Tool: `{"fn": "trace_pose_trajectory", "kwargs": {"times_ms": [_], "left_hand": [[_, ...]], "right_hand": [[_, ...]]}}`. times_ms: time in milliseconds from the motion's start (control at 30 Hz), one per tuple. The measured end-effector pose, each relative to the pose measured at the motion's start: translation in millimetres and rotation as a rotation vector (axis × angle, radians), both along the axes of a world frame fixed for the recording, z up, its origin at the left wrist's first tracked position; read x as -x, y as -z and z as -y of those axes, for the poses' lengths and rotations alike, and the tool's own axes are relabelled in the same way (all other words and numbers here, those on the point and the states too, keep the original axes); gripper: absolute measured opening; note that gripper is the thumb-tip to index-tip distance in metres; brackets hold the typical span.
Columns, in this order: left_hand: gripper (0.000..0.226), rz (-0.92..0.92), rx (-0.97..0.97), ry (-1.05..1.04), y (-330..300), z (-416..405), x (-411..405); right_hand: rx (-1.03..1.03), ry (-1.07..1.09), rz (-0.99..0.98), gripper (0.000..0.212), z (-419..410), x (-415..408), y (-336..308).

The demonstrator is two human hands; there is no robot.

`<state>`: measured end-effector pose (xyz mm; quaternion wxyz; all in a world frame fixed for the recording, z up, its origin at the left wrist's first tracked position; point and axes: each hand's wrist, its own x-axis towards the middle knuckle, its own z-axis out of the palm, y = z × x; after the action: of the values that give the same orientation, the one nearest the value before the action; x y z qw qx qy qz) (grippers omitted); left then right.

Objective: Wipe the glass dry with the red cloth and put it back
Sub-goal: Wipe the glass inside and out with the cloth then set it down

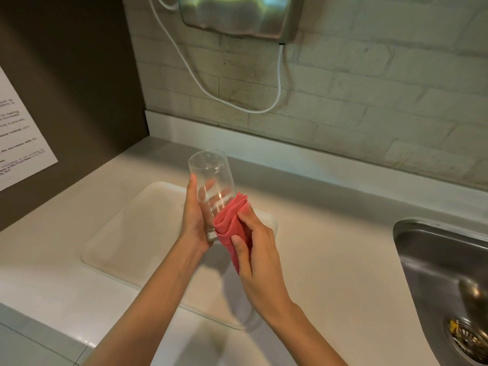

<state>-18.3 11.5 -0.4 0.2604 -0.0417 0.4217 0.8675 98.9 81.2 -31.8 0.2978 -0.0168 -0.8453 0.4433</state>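
Observation:
A tall clear drinking glass (211, 178) is held tilted above the counter, its open rim pointing up and away from me. My left hand (194, 220) grips the lower part of the glass from the left, thumb along its side. A folded red cloth (232, 223) is pressed against the right side of the glass near its base. My right hand (257, 249) holds that cloth, fingers wrapped over it. The base of the glass is partly hidden by the cloth and my left palm.
A white tray (126, 233) lies on the pale counter (330, 260) under my hands. A steel sink (443, 273) with a drain strainer sits at the right. A metal wall unit (237, 14) with a white cable hangs on the brick wall. A printed notice (18, 133) is at the left.

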Motion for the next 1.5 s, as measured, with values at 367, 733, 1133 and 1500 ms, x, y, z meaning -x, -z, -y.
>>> {"fn": "trace_pose_trajectory", "kwargs": {"times_ms": [367, 733, 1133, 1500], "left_hand": [[0.061, -0.175, -0.025, 0.135, 9, 1, -6], [0.043, -0.112, -0.092, 0.154, 14, 0, -3], [0.042, -0.181, 0.089, 0.214, 22, -12, -11], [0.055, -0.199, 0.083, 0.267, 24, -7, -6]], "right_hand": [[0.234, 0.171, -0.031, 0.017, -14, 24, -33], [-0.735, -0.078, -0.126, 0.039, -22, 44, -37], [-0.684, 0.133, -0.108, 0.028, -30, 76, -54], [-0.396, 0.043, -0.136, 0.028, -53, 40, -34]]}}
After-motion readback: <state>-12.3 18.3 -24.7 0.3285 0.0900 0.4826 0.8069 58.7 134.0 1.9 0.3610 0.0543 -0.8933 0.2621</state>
